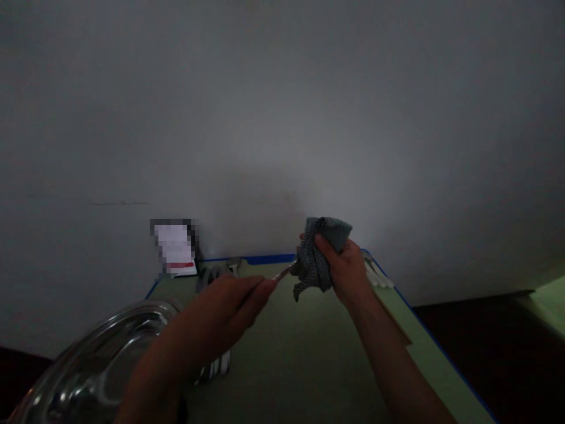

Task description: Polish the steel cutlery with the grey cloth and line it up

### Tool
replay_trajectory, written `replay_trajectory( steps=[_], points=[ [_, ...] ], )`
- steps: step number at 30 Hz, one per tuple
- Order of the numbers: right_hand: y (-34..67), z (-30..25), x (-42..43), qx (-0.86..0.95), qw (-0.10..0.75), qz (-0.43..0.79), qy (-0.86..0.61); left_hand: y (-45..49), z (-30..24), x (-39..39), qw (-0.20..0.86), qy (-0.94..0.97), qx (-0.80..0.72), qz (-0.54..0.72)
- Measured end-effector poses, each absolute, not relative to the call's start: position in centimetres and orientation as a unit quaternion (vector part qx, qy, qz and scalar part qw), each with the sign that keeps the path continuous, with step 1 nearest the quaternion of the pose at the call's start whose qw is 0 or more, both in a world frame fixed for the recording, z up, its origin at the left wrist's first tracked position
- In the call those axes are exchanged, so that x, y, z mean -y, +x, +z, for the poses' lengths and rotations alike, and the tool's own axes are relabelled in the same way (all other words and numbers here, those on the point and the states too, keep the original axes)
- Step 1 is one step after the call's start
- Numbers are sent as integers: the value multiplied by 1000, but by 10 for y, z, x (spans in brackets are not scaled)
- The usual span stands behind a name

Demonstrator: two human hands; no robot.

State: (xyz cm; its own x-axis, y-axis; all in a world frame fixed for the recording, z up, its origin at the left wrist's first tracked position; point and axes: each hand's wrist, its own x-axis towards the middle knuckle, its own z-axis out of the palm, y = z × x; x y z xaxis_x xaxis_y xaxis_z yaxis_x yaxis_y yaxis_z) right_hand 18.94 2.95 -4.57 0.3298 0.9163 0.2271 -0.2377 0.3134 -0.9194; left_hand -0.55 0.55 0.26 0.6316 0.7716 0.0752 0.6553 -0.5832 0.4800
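My left hand point(247, 300) is closed on the handle end of a slim metal utensil point(286, 271), probably cutlery. Its far end goes into a grey checked cloth point(315, 259), so its kind is hidden. The cloth is bunched in my right hand point(346, 265), thumb pressed on its front, and wraps around the utensil's end. Both hands are raised over the green table point(304, 365). Beneath and behind my left forearm lie several pieces of metal cutlery point(216, 365), partly covered by the arm.
At lower left stands a large shiny metal basin point(101, 353). A blurred-out upright object point(176, 247) is at the back left by the wall. Several white-looking utensils point(377, 275) and a thin brown stick point(397, 324) lie along the right side. The grey wall point(282, 118) borders the table's back edge.
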Motion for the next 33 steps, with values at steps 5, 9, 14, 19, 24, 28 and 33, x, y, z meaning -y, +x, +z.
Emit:
replay_trajectory(
  steps=[5, 9, 14, 19, 24, 28, 33],
  points=[
    [161, -45, -28, 228, 761, 490, -357, 14, -14, -10, 138, 909, -376, 117],
    [145, -42, -21, 173, 754, 539, -332, 18, -20, -11, 81, 911, -390, 106],
    [131, -47, -14, 201, 718, 594, -303, 13, -23, -20, 122, 882, -445, 93],
    [125, -50, -18, 170, 708, 631, -268, 16, -24, -25, 126, 872, -461, 103],
    [138, -48, -27, 143, 743, 588, -285, 25, -29, -21, 40, 896, -438, 63],
    [157, -51, -39, 147, 780, 544, -272, 30, -32, -12, 12, 914, -399, 69],
    [183, -51, -44, 290, 760, 496, -303, 19, -15, -3, 86, 913, -386, 98]
  ],
)
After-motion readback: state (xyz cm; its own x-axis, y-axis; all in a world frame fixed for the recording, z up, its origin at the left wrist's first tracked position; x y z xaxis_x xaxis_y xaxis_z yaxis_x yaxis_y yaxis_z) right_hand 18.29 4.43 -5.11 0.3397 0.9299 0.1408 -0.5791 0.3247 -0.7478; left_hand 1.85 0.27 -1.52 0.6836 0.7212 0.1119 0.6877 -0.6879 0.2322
